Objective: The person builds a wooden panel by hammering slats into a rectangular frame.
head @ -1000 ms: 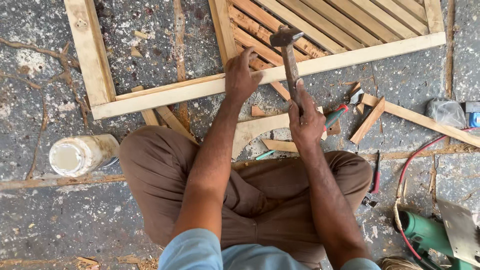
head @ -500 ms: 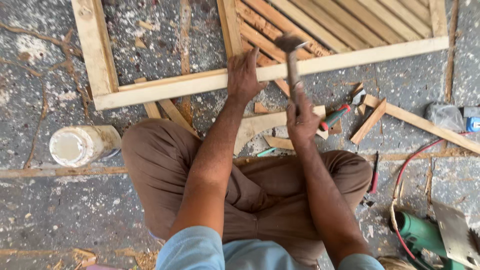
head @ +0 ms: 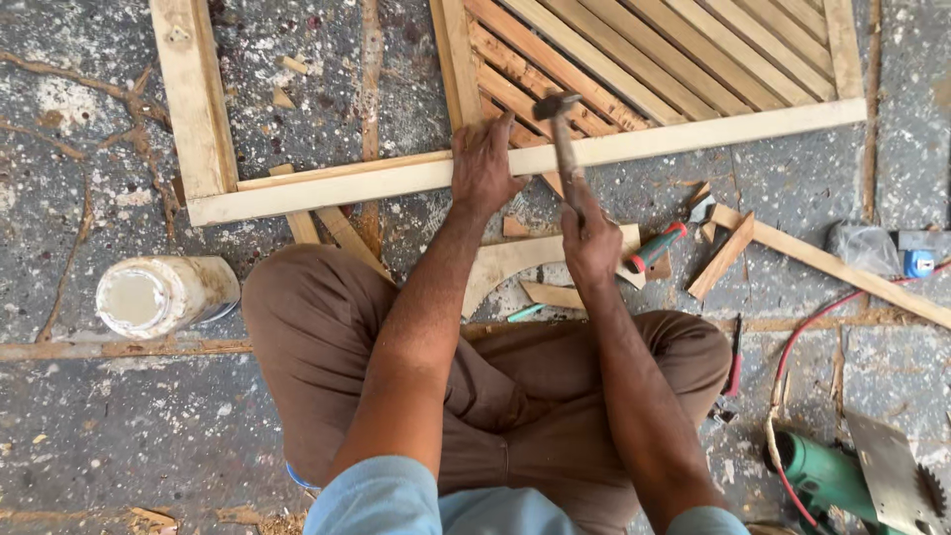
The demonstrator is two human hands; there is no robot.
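My right hand (head: 590,238) grips the wooden handle of a hammer (head: 561,124), whose metal head hovers over the slats just past the frame's bottom rail. My left hand (head: 483,166) presses flat on that pale rail of the wooden louvred frame (head: 327,188), fingers pointing away from me, just left of the hammer head. Diagonal slats (head: 644,59) fill the frame's right panel; the left panel shows bare floor. I sit cross-legged in brown trousers close to the rail.
A white plastic jar (head: 158,294) lies at my left knee. Wood offcuts (head: 728,253), a green-handled tool (head: 656,248) and a curved wooden piece (head: 515,260) lie near my right hand. A green power saw (head: 842,476) with a red cable sits at the lower right.
The hammer head has swung slightly left and down toward the rail. My left hand stays pressed on the rail. The view has shifted a little.
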